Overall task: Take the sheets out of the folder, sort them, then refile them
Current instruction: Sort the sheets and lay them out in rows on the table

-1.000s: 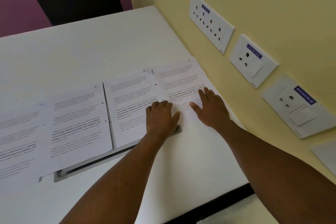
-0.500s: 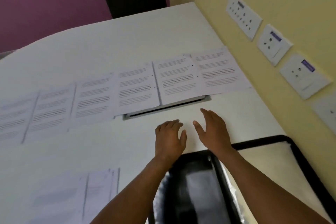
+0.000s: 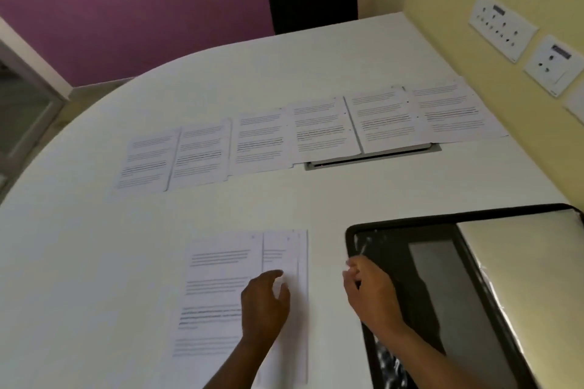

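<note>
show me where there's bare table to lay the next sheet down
Free: the wide white band between the row of six sheets and the near stack of sheets; the table left of that stack; the far table beyond the row. Crowded: the near right, where the open folder lies, with the left hand and right hand close by.

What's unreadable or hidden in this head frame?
- Text on the row of sheets: blurred and too small to read.
- Near stack: sheet count unclear; the left hand covers part of it.
- Folder: cut off by the right and bottom edges.
- Right hand: its grip is blurred.
</note>
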